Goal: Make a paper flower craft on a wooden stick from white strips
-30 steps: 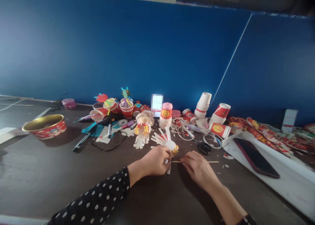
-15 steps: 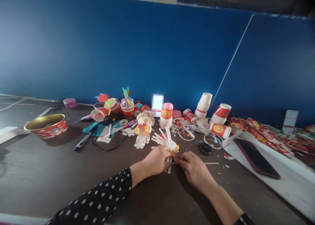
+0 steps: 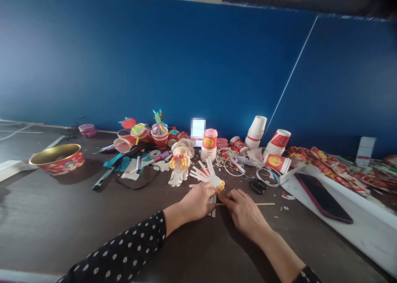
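Note:
My left hand [image 3: 198, 201] is closed on a paper cup cut into strips [image 3: 214, 180], pressed close to the table. Its white round base shows above my fingers, and flat white and red strips fan out to the upper left. One yellow-and-red strip [image 3: 221, 186] is curled at the right side. My right hand [image 3: 243, 208] is closed too, its fingertips pinching at the cup's near right edge. A thin wooden stick [image 3: 266, 204] runs beneath it, poking out on both sides. The exact grip of the fingertips on the stick is partly hidden.
Behind my hands stand a curled-paper cup figure [image 3: 180, 163] and stacked paper cups [image 3: 210, 142]. Black scissors [image 3: 257, 185] lie to the right, near a phone [image 3: 324, 198] in a white tray [image 3: 369, 237]. A gold-lined bowl [image 3: 58, 161] is at left.
Both hands keep nearly the same pose around the cut cup and the stick. The whole view has shifted very slightly; nothing was let go or picked up.

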Motion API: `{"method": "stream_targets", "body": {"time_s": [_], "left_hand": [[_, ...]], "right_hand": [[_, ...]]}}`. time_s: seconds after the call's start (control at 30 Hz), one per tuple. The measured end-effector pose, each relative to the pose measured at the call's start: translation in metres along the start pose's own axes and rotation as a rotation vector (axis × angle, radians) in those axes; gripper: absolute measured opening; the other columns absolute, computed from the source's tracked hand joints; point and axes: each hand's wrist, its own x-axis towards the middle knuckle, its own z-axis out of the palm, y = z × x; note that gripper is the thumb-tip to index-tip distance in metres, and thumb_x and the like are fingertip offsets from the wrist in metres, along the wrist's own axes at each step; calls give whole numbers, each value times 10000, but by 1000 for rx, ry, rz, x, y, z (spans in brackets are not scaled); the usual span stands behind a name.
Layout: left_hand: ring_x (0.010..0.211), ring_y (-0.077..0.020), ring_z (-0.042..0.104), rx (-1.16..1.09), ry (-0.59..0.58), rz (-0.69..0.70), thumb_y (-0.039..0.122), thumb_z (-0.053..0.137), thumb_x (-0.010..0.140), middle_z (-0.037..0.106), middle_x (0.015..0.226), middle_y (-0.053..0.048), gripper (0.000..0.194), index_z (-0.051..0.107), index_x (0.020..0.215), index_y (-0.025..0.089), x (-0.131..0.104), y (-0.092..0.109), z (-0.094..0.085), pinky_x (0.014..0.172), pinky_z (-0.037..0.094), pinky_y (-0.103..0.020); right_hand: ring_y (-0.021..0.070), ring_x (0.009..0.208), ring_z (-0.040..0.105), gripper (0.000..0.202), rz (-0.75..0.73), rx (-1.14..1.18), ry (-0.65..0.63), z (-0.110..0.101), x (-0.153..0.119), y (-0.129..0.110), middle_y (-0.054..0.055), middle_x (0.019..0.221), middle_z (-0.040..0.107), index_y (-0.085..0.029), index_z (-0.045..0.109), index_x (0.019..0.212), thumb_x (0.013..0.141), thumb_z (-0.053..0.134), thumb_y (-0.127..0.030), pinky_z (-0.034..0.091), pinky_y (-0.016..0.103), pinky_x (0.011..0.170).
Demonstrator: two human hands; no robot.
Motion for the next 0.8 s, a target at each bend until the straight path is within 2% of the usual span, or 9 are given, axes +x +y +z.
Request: {"method": "stream_targets", "body": {"time_s": [0.3,0.47,0.53,0.63,0.73,0.8], "left_hand": [[840,-217,572,-61,39,-127,310,635,721,624,904,-68,322,557,987,147,-1,1,0,736,432,-285],[840,-210,562,-51,-48,-8,195,595,720,617,868,-57,90,603,802,160,-2,1,-7,733,421,-270],[875,-208,557,-70,-85,31,157,598,706,609,918,-56,74,611,778,163,-2,0,-10,758,416,-265],[908,-222,547,-94,-137,37,217,689,647,587,985,-61,174,617,797,164,-1,-1,-14,775,415,-275],[889,-232,542,-88,-156,36,311,751,586,578,967,-67,312,606,817,159,-1,0,-16,754,420,-287],[862,-228,542,-83,-143,30,338,758,584,580,924,-67,338,597,816,153,-1,1,-15,740,421,-288]], "right_hand": [[187,853,482,365,13,10,21,0,2,0,51,917,544,-316,545,1184,859,458,-175,393,306,728],[165,799,492,264,0,83,72,1,3,3,41,841,548,-249,620,1033,869,436,-151,403,284,721],[160,774,489,219,-8,100,88,0,2,4,36,809,550,-220,633,929,872,433,-151,401,282,713],[159,763,485,192,-19,118,104,-1,0,5,32,795,558,-197,620,826,866,441,-140,393,285,707],[158,772,488,192,-31,151,118,-3,-2,5,33,802,568,-188,612,822,869,434,-134,390,286,714],[158,772,490,196,-44,175,133,-4,-3,4,37,804,571,-182,610,832,872,425,-132,390,288,716]]}}
